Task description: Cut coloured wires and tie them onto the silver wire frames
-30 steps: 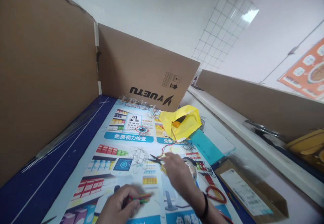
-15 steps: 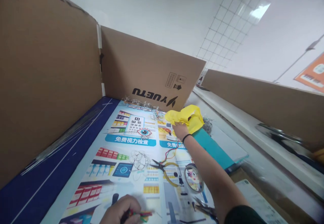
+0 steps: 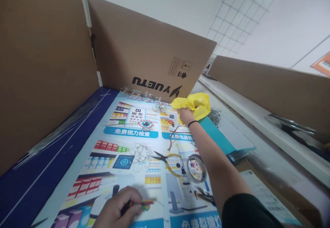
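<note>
My left hand (image 3: 120, 205), low in the view, is closed round a small bundle of coloured wires (image 3: 144, 204), red and green ends sticking out to the right. My right hand (image 3: 186, 114), with a black band at the wrist, reaches far forward. Its fingers are curled at the near edge of a crumpled yellow plastic bag (image 3: 202, 104); the fingertips are partly hidden. Thin red and pale wires (image 3: 171, 139) trail on the printed sheet just below that hand. Pliers with yellow handles (image 3: 168, 161) lie open between the hands, beside a roll of tape (image 3: 196, 169).
Dark-jawed cutters (image 3: 205, 195) lie near my right forearm. A tangle of fine wire (image 3: 140, 152) rests left of the pliers, and more wire scraps (image 3: 144, 94) line the back. Cardboard panels (image 3: 152, 46) wall the left and rear. A teal folder (image 3: 219, 137) lies at right.
The view has shifted, so the sheet and its tools sit a little higher in the picture. My right hand stays at the yellow bag, and my left hand still holds the wire bundle.
</note>
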